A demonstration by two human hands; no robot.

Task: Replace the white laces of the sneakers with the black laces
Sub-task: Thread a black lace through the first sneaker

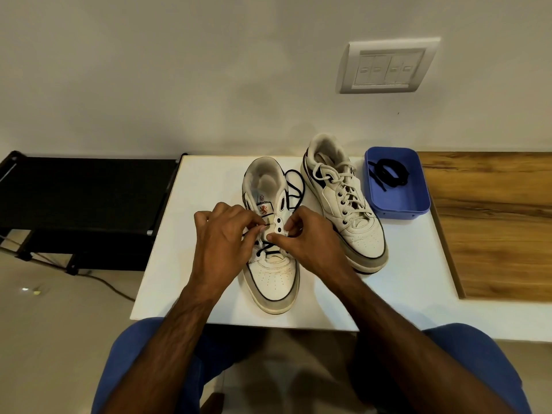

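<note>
Nearest you, on the smooth white tabletop (185, 264), your left hand (222, 239) pinches the thin black lace (294, 186), seemingly its tip, at the near sneaker (273, 264) while your right hand (310, 245) grips its leather eyelet flap. Beyond, the second sneaker (346, 204) keeps its white laces (339, 182); a coiled black lace (388, 171) lies in the blue plastic tray (397, 201).

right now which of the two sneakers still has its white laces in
The sneaker on the right, beside the blue tray: white laces run through its eyelets. The near sneaker under both hands already carries a black lace.
</note>
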